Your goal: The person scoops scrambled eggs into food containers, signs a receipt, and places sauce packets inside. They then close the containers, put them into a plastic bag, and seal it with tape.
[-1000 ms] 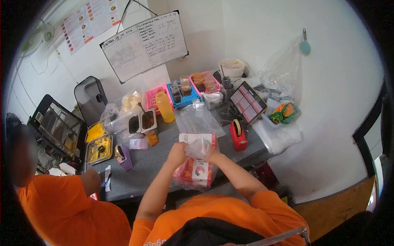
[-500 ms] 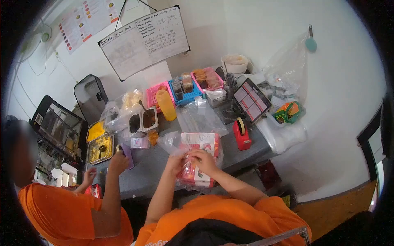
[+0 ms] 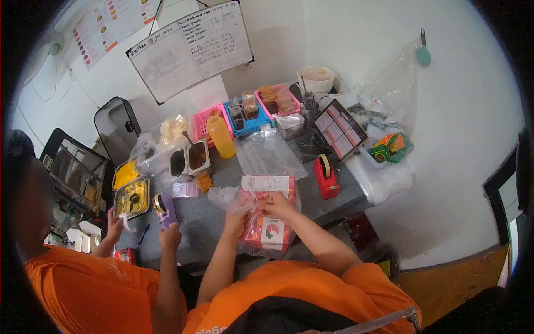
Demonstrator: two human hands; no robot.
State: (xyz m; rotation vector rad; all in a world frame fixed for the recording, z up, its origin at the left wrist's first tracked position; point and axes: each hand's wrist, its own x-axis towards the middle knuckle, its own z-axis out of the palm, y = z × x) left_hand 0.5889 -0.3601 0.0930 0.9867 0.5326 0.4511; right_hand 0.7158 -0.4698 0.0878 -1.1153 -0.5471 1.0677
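A clear plastic bag [image 3: 225,196] surrounds red-and-white printed boxes [image 3: 273,232] at the front edge of the counter. My left hand [image 3: 238,218] is closed on the bag's gathered plastic, over the left side of the boxes. Close beside it, my right hand [image 3: 276,205] pinches the same gathered part from the right. The fingertips of both hands nearly meet there, and the plastic partly hides them. Loose film puffs out to the left of my hands.
A co-worker's hand [image 3: 169,236] holds a purple tape dispenser [image 3: 168,211] at left. A red tape dispenser [image 3: 328,181] stands to the right. Behind are flat plastic bags [image 3: 264,156], a yellow bottle [image 3: 221,138], sauce containers [image 3: 198,157], a blue basket [image 3: 247,123] and a tablet [image 3: 340,129].
My hands stay at the bag's gathered plastic, with the fingers slightly shifted. The co-worker's hands have moved apart, one now on the purple tape dispenser. The whole view has shifted slightly.
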